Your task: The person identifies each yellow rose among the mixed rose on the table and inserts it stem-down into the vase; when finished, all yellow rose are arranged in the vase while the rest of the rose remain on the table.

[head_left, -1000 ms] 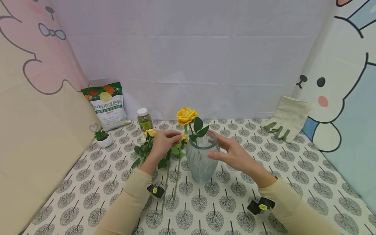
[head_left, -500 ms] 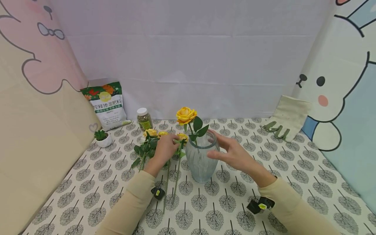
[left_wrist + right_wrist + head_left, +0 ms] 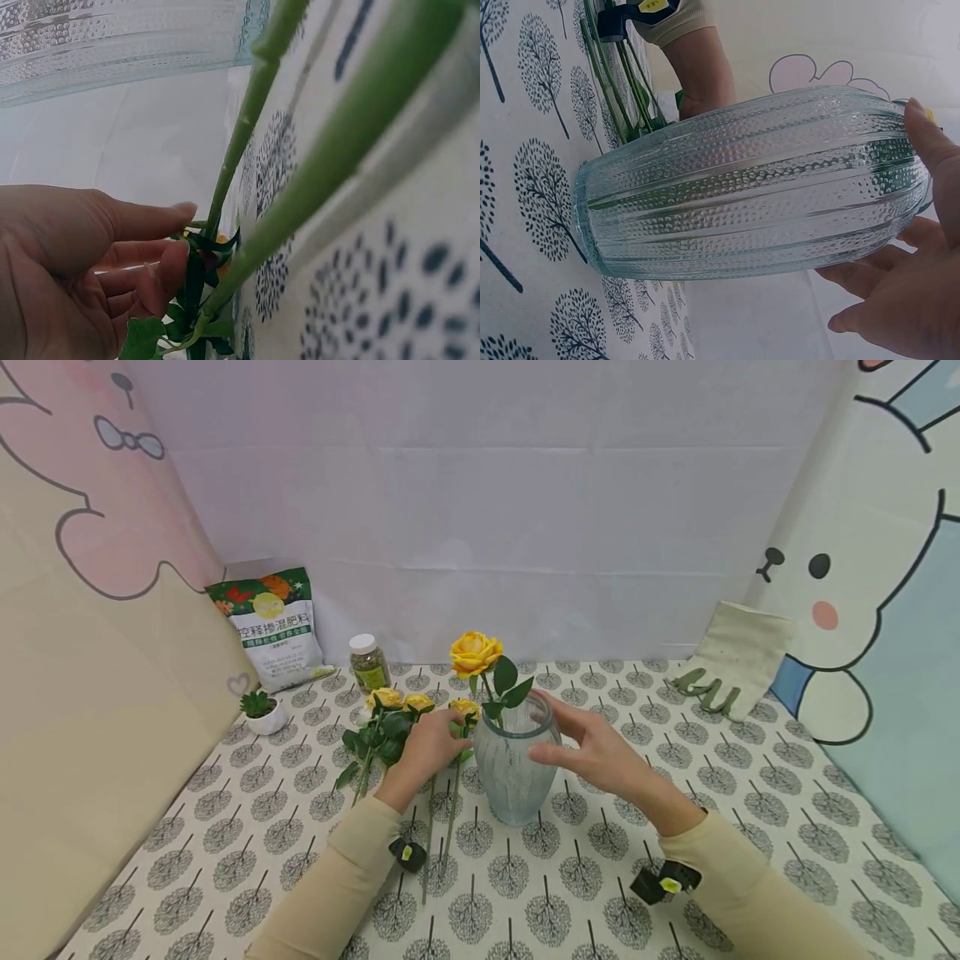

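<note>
A clear ribbed glass vase point(image 3: 517, 777) stands upright with one yellow rose point(image 3: 476, 654) in it. My right hand point(image 3: 592, 752) holds the vase near its neck, thumb in front and fingers behind. To the left lie several yellow roses with green stems. My left hand point(image 3: 429, 747) reaches in at the rose nearest the vase point(image 3: 465, 708). In the left wrist view, its thumb and fingertips are at a leaf stalk beside the stem point(image 3: 236, 157), with a gap between them. Two stems cross that view.
At the back left stand a fertilizer bag point(image 3: 276, 631), a white-lidded jar point(image 3: 369, 664) and a small potted succulent point(image 3: 262, 714). Cloth gloves point(image 3: 731, 660) lean at the back right. A tree-print cloth point(image 3: 585, 877) covers the table.
My left hand comes down from beside the vase rim to the nearest lying rose, and its thumb now stands apart from the fingers. My right hand stays at the vase.
</note>
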`<state>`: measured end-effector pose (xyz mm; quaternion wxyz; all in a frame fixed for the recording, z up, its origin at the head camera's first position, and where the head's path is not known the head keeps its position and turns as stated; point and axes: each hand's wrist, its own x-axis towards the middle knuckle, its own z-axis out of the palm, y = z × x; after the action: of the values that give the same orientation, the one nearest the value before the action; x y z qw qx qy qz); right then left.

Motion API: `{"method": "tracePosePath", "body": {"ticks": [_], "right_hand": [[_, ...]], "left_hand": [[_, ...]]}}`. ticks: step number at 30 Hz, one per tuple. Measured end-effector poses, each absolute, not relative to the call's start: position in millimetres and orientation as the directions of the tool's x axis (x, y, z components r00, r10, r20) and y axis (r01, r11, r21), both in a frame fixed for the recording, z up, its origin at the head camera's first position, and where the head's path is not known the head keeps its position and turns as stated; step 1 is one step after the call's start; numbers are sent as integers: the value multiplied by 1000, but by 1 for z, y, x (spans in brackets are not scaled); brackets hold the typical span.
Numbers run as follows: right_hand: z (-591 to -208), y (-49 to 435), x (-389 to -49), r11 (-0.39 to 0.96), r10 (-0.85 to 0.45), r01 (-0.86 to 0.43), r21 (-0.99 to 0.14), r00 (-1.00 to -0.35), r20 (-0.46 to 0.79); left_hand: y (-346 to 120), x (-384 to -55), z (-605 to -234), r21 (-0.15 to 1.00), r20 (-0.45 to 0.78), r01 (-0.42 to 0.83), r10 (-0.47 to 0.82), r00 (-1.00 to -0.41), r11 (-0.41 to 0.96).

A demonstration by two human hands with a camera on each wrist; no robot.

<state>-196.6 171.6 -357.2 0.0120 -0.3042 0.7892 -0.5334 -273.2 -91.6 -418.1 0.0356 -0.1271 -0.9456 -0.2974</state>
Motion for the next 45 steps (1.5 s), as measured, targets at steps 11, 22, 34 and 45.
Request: {"method": "tracePosePath", "body": {"ticks": [11,22,34,45], "right_hand": [[-360,172,-196,261,-490,-463,-847,-819,297],[-357,172,-198,270,-484,-460,-846,-824,294],[-358,173,-198,276,-481,-455,-846,-828,288],[-357,174,-199,273,-483,-448,-851,-829,282]], "left_hand": [[-104,-284,-417,748,60,172,192,-979,641],[-114,-285,-397,896,41,80,97,-994,437],[-118,-286,-385,975,-32,-33,-6,-999,218],[-137,-283,-361,998,-63,-63,82,-995,-2]]}}
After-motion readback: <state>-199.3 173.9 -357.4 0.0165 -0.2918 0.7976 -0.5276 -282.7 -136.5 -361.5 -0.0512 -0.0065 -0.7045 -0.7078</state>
